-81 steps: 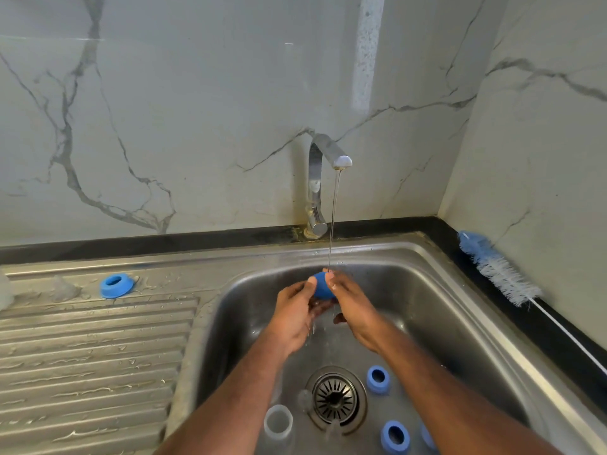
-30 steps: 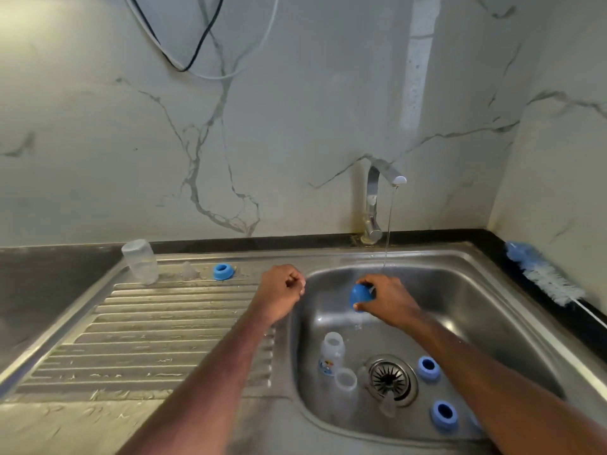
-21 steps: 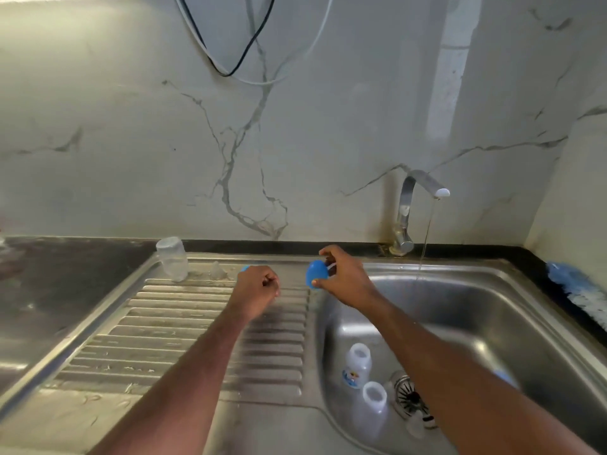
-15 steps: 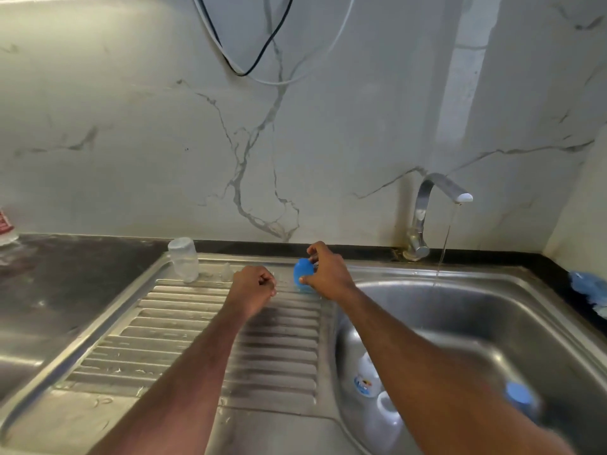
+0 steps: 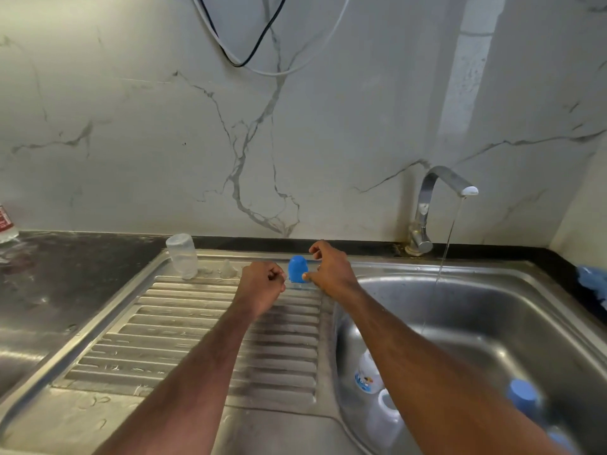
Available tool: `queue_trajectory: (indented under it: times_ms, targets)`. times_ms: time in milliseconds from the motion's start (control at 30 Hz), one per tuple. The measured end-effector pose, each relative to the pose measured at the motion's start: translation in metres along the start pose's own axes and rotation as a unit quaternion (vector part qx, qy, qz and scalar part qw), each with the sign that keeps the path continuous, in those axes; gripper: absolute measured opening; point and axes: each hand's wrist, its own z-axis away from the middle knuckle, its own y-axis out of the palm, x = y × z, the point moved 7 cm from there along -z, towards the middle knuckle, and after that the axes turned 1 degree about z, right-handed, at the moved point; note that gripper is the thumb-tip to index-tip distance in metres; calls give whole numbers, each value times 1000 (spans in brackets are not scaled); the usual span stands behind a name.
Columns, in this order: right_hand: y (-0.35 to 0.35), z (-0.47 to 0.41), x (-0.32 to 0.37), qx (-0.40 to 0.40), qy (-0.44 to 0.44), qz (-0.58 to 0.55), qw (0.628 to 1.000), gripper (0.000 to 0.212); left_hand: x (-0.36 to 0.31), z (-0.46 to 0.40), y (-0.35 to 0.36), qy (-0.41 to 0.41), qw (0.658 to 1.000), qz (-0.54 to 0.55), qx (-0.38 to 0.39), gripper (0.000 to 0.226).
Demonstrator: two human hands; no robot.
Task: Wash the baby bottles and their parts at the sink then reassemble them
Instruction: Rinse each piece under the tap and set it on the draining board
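- The blue cap [image 5: 298, 269] has come from under the tap's stream to the top of the ridged drainboard [image 5: 197, 330], where it stands dome up.
- The right hand [image 5: 331, 269] has its grip loosened, thumb just touching the cap's base, fingers apart.
- The left hand [image 5: 261, 285] is a fist holding nothing, just beside the cap.
- A clear bottle [image 5: 182, 256] stands farther left; more bottles lie in the sink [image 5: 492, 323].
- The tap [image 5: 433, 205] runs.

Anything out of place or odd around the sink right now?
Yes: the faucet is running into the sink basin with nothing under the stream. Both hands are over at the drainboard, where the right hand sets down the blue cap. Two bottles lie tipped in the basin.
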Motion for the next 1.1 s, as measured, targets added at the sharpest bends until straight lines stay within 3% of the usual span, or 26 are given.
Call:
queue_trajectory:
  times_ms: [167,333,567,700,767,967,1100]
  targets:
    - [-56,37,-35,-37,-1,23,999,25,-40,16,36,61,997,25,26,21]
    - [-83,86,-85,51,11,83,995,14,-69,35,87,108,990,38,81,28]
    - [-50,123,-129,229,53,171,957,68,-86,44,124,127,986,27,101,21]
    - [-35,125,-127,254,26,248,935,63,-85,47,135,103,990,42,90,20]
    - [-37,124,-128,240,25,242,940,58,-87,49,143,95,990,42,90,18]
    - [-102,106,-142,102,81,141,981,50,-94,46,173,69,994,62,58,16]
    - [-139,107,-169,18,141,72,987,44,-92,46,209,-2,988,88,129,24]
